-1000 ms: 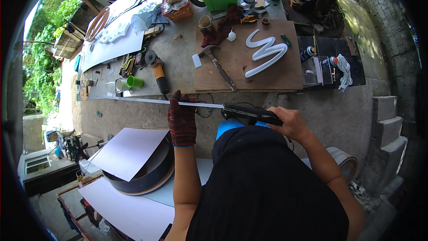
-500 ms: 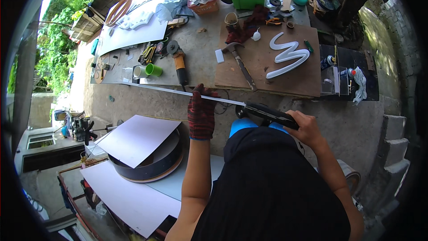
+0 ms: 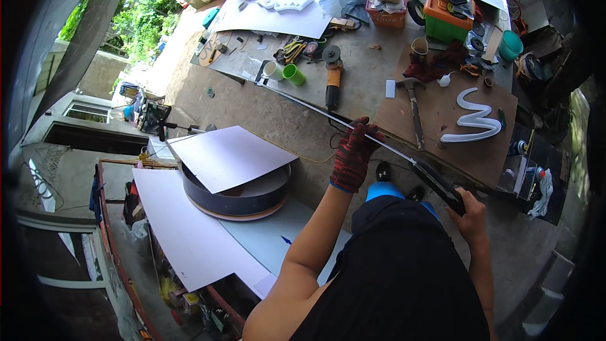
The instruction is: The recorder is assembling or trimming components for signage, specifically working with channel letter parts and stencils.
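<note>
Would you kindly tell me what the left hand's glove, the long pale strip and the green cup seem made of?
Glove: probably knitted fabric, matte, by its mottled red-and-black texture.
Long strip: pale, bright and smooth-looking; metal or plastic, I cannot tell.
Green cup: likely smooth plastic, by its even, bright colour.

Hammer (image 3: 416, 113), white zigzag piece (image 3: 473, 136) on brown board (image 3: 435, 121); grinder (image 3: 334, 77) near green cup (image 3: 294, 76).

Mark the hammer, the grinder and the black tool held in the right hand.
Hammer (image 3: 416, 115): head view, on the handle.
Grinder (image 3: 334, 77): head view, on the orange body.
Black tool (image 3: 437, 184): head view, mid-body.
</note>
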`<state>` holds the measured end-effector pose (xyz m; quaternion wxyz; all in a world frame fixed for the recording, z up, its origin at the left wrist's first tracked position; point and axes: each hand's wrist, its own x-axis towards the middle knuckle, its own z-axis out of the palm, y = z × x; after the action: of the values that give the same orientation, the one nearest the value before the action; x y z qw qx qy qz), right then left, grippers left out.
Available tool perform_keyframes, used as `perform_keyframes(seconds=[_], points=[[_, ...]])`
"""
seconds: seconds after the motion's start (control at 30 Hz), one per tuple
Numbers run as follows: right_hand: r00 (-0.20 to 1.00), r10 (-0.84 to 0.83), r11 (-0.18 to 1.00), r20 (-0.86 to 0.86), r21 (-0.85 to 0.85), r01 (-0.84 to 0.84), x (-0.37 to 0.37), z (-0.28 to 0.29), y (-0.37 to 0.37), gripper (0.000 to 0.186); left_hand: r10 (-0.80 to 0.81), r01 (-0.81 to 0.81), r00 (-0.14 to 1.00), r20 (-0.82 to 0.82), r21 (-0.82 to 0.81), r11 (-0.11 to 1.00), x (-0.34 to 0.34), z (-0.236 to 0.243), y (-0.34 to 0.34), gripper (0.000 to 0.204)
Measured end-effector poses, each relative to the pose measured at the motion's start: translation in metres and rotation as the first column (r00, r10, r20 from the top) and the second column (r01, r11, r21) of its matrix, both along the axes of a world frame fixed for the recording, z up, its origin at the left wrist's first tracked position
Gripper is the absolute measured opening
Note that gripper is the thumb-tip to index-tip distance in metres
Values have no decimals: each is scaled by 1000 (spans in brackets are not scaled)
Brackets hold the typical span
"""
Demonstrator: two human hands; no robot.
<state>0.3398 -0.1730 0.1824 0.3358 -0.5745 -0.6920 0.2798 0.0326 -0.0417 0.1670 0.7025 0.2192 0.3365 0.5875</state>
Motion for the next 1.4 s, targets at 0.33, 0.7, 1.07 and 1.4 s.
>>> perform_keyframes(seconds=[0.33, 0.7, 1.07, 1.4], points=[[1000, 22, 1000, -14, -3, -22, -2, 1, 4, 37, 31, -31, 999, -17, 7, 999, -4, -1, -3, 38], [999, 45, 999, -9, 0, -45, -2, -2, 3, 39, 52, -50, 997, 56, -48, 998, -11, -8, -7, 45], [997, 48, 999, 53, 1, -48, -32, 6, 15, 40, 54, -55, 995, 79, 7, 998, -38, -13, 12, 48], [998, 33, 999, 49, -21, -32, -106, 15, 37, 36, 21, -30, 991, 130, 72, 997, -109, -15, 36, 56]])
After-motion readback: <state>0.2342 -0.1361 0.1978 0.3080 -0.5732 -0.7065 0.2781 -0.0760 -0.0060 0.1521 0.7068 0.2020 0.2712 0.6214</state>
